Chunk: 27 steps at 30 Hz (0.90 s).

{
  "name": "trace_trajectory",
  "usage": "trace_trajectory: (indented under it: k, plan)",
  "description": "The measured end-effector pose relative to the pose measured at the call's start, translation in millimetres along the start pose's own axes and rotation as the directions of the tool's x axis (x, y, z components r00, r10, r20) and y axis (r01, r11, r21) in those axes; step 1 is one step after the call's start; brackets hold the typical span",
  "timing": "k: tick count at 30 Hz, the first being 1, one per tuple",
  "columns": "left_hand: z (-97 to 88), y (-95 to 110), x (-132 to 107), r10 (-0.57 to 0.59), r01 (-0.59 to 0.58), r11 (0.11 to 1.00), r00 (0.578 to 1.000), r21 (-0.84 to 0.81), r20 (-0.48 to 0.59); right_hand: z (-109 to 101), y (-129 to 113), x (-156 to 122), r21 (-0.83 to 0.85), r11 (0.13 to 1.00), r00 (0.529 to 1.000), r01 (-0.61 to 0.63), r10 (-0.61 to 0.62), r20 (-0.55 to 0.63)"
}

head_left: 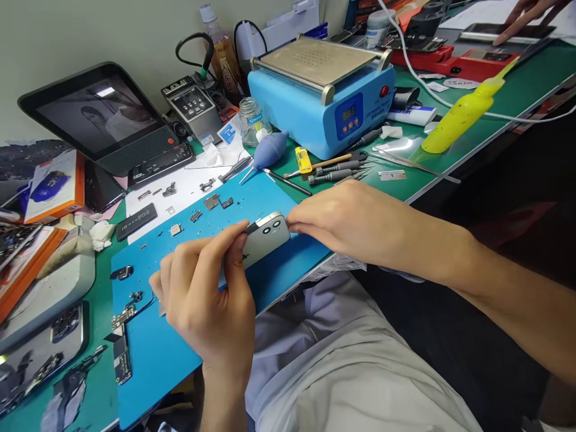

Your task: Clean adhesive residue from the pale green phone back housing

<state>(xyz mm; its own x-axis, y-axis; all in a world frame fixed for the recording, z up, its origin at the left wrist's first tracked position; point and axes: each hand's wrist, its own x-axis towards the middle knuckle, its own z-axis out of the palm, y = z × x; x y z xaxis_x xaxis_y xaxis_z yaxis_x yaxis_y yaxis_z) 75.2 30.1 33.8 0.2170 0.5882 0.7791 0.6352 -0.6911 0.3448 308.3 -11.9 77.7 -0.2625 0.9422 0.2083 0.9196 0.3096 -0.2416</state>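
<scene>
A white smartphone housing (265,245) with two camera lenses is tilted on edge above the blue mat (166,366). My left hand (204,288) grips its left end, with thumb and forefinger closed on the upper edge. At the camera end, my right hand (344,216) has its fingers pinched together against the corner. Whatever lies between those fingertips is hidden from me. Small phone parts are scattered on the mat behind the housing, among them a metal piece (211,202). A long circuit board strip (121,354) rests at the mat's left side.
Behind the mat stand a blue heating plate machine (315,108), a blue air blower (270,150) and a glass jar (254,123). Screwdrivers (335,175) and a yellow bottle (459,120) lie rightward. A tablet-like screen (96,117) is at left. Another person's hand (524,18) touches a phone.
</scene>
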Motion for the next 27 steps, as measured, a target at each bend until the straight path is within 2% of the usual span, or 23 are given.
trace_trajectory:
  k: [4,11,15,22,27]
  plan:
    - [0.0,1.2,1.1,-0.015,0.015,1.0,1.0,-0.007,-0.009,2.5,0.4,0.6,-0.058,0.998,1.0,-0.007,0.007,0.003]
    - [-0.5,2.5,0.8,-0.04,0.04,0.999,0.999,0.007,-0.003,11.9,3.0,-1.5,-0.075,0.997,0.996,0.02,-0.026,-0.085]
    - [-1.9,4.6,0.7,-0.044,0.043,0.999,0.999,0.033,0.028,10.8,1.1,2.1,-0.152,0.988,0.999,0.02,-0.024,-0.024]
    - [5.6,5.0,2.4,-0.056,0.053,0.997,0.997,-0.058,-0.057,-8.3,-3.9,8.2,-0.138,0.99,0.997,-0.04,0.048,0.056]
    - [10.0,-0.4,0.6,-0.042,0.035,0.997,0.994,-0.062,-0.106,-7.4,-4.1,6.2,-0.152,0.987,0.997,-0.05,0.057,0.044]
